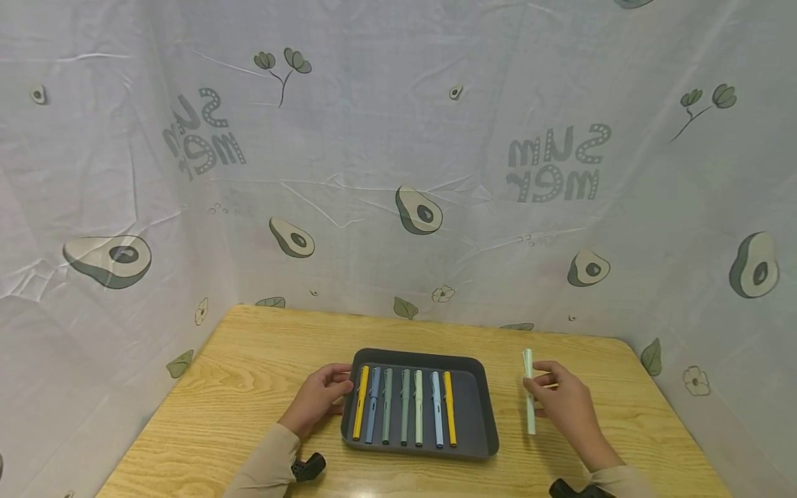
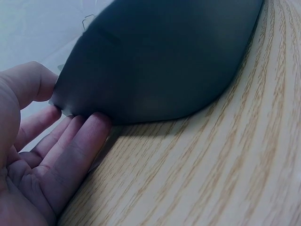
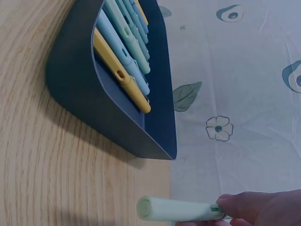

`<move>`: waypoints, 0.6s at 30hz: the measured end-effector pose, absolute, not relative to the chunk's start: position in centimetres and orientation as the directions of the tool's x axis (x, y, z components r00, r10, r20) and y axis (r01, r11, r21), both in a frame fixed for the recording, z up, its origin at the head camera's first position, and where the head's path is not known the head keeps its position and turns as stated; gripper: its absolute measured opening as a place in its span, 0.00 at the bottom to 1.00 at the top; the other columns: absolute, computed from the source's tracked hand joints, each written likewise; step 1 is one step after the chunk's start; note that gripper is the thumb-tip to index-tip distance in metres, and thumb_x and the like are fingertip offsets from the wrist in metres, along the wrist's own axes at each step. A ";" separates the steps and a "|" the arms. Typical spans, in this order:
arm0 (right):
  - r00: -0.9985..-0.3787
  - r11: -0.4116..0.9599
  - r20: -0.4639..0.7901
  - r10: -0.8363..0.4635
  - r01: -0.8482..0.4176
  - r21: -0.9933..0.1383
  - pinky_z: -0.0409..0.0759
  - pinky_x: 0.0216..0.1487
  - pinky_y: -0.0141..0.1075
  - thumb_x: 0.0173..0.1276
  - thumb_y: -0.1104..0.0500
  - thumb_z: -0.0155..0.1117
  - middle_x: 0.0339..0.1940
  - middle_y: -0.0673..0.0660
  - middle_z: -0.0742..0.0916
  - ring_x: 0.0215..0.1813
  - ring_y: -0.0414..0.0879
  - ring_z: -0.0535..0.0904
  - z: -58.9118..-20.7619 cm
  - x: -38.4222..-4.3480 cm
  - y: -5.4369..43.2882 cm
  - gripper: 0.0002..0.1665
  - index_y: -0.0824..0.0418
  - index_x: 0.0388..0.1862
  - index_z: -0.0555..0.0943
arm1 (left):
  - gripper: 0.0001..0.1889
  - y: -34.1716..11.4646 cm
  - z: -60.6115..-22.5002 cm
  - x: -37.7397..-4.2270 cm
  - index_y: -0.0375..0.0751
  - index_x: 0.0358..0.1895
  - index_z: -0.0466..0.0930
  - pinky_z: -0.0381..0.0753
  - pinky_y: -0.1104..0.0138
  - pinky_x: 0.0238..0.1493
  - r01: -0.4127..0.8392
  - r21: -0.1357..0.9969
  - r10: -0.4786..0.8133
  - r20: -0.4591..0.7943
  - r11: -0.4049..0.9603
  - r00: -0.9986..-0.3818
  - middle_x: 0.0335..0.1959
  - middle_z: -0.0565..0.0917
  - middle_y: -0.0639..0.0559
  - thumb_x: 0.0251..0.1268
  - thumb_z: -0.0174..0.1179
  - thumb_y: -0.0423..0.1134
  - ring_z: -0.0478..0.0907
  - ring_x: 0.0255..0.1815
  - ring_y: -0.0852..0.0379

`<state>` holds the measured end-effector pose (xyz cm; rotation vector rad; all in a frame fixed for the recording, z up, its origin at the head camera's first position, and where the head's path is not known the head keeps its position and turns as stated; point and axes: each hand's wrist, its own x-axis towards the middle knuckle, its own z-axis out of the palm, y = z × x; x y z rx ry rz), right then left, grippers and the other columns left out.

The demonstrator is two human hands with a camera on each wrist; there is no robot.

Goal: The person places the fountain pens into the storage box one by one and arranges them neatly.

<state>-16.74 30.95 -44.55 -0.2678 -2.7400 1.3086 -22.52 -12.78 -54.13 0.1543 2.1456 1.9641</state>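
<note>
A dark grey tray (image 1: 479,415) with rounded corners lies on the table, holding a row of capped pens. From the left they run yellow (image 1: 360,404), blue, grey-green, green, pale green (image 1: 418,408), light blue and yellow (image 1: 450,409). My left hand (image 1: 320,398) grips the tray's left side, thumb at the rim and fingers against the outer wall (image 2: 155,61). To the right of the tray, apart from it, my right hand (image 1: 563,398) pinches a pale mint pen (image 1: 528,363) between thumb and fingers. That pen (image 3: 176,209) stands roughly lengthwise, its clip end away from me.
The wooden table (image 1: 280,346) extends around the tray on all sides. A pale curtain (image 1: 373,138) printed with avocados and leaves hangs behind the table and along both sides. Between the last yellow pen and the tray's right wall lies a strip of bare tray floor.
</note>
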 end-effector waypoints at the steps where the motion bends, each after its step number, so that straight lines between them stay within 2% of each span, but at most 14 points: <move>1: -0.980 0.617 0.010 0.199 0.118 -0.778 0.88 0.32 0.40 0.73 0.60 0.68 0.45 0.64 0.84 0.40 0.50 0.86 -44.6 -16.7 30.9 0.28 0.70 0.67 0.74 | 0.23 -12.8 -54.1 -22.5 0.35 0.68 0.75 0.88 0.57 0.41 -0.075 0.992 0.229 -0.096 0.097 -0.969 0.56 0.82 0.39 0.75 0.63 0.37 0.83 0.50 0.51; 18: -0.980 0.564 0.004 0.197 0.111 -0.818 0.88 0.32 0.40 0.72 0.62 0.69 0.45 0.65 0.85 0.38 0.49 0.87 -44.4 -16.5 27.9 0.27 0.69 0.66 0.76 | 0.24 -12.8 -54.1 -22.6 0.34 0.69 0.74 0.88 0.57 0.41 -0.082 0.994 0.229 -0.098 0.079 -0.968 0.57 0.82 0.38 0.74 0.63 0.37 0.83 0.50 0.51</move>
